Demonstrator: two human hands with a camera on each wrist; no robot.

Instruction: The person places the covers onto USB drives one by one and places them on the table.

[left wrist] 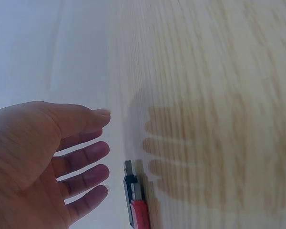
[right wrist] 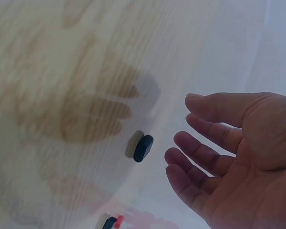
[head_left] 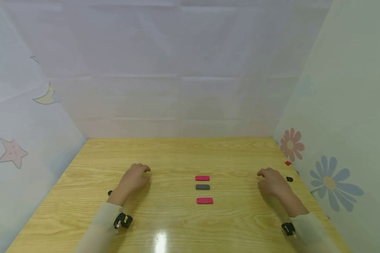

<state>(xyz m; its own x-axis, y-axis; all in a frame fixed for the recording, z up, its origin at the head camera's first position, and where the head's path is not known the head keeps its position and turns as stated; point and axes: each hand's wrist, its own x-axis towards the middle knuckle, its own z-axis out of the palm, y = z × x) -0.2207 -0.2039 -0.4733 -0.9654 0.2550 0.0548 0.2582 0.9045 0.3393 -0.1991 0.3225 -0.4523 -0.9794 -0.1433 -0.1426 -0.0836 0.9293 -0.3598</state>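
My left hand (head_left: 134,179) hovers over the left part of the wooden table, its fingers loosely bent and holding nothing. Close to it in the left wrist view lie a black stick (left wrist: 129,183) and a red stick (left wrist: 139,212) with metal ends, like USB sticks. Over the right side, my right hand (head_left: 272,181) is relaxed with nothing in it. Near that hand lies a small black cap-like piece (right wrist: 143,148). Between the hands, a far pink-red stick (head_left: 202,178), a grey stick (head_left: 202,187) and a near pink-red stick (head_left: 204,200) lie roughly parallel.
A small red piece (head_left: 288,163) lies at the table's right edge. The wooden table (head_left: 177,154) is enclosed by a pale back sheet (head_left: 180,95) and printed side sheets. Part of a black object (head_left: 110,193) shows beside the left wrist.
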